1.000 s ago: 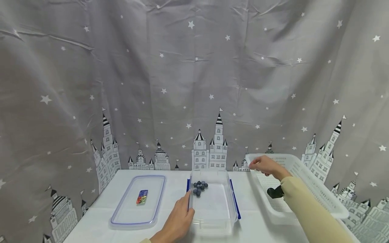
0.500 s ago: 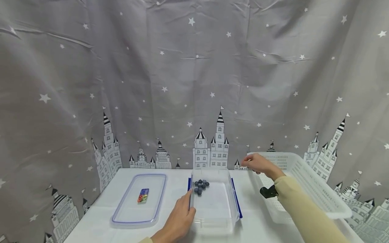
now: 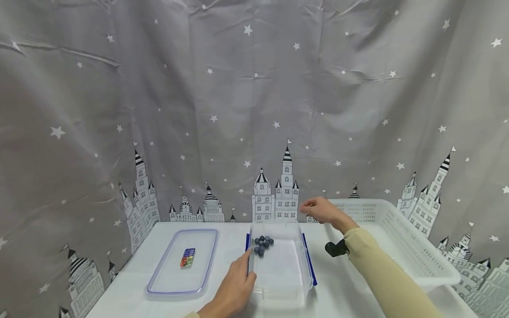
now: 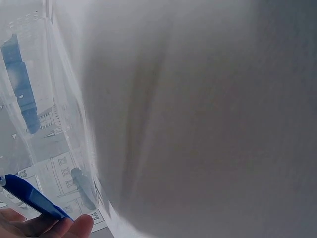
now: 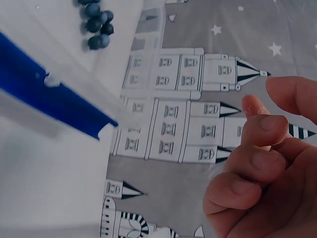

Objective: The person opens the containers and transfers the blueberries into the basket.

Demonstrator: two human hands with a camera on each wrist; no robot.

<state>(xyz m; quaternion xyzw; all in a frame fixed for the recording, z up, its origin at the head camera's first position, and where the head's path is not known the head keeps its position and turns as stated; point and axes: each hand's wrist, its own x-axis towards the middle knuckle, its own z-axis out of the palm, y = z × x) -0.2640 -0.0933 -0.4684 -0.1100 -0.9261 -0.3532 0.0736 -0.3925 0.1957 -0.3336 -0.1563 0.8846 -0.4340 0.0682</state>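
Observation:
A clear plastic food container with blue side latches stands in the middle of the white table. Inside it, a cluster of blueberries lies near the left wall. My left hand holds the container's left side, its fingers against the blue latch. My right hand hovers above the table between the container and the white basket. In the right wrist view, its lower fingers curl loosely. Thumb and index finger are apart with nothing visible between them; the palm is partly hidden.
The container's lid, blue-rimmed with a small fruit label, lies on the table to the left. The perforated basket takes up the right side. Behind the table hangs a grey curtain printed with castles and stars.
My right hand has moved left, from over the basket's left edge toward the container. The left hand stays on the container, and the blueberries lie as before.

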